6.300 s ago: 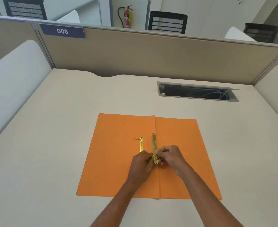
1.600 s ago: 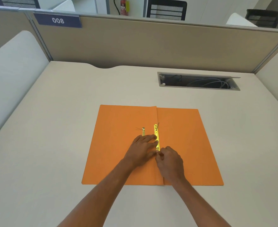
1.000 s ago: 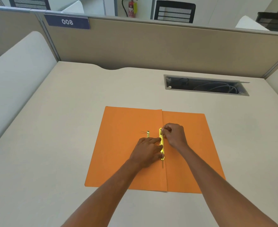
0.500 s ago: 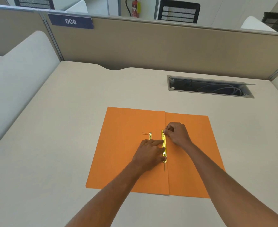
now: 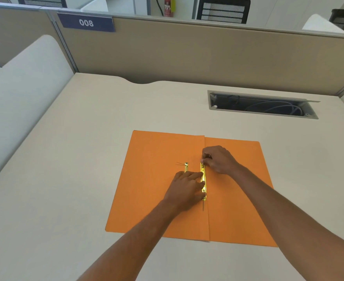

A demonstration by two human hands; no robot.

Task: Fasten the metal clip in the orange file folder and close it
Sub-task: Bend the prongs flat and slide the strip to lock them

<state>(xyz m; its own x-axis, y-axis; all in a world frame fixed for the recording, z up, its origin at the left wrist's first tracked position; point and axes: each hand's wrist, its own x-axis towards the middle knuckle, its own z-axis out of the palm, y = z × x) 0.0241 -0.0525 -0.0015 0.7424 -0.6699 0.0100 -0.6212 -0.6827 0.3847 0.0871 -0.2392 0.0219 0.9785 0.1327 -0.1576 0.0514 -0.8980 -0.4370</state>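
Observation:
The orange file folder (image 5: 151, 179) lies open and flat on the desk. A gold metal clip bar (image 5: 203, 180) runs along the fold. My left hand (image 5: 187, 189) lies flat on the left leaf with its fingertips pressing the bar's middle. My right hand (image 5: 217, 159) pinches the bar's far end. A thin prong sticks out beyond the bar's near end. A second gold strip (image 5: 186, 166) lies to the left, mostly hidden under my left hand.
The beige desk (image 5: 76, 159) is walled by a partition (image 5: 187, 53) labelled 008. An open cable slot (image 5: 262, 106) with wires sits at the back right. A white side panel (image 5: 25, 88) rises on the left.
My right hand moved from the near end of the clip bar to its far end. My left hand stayed pressing on the bar's middle.

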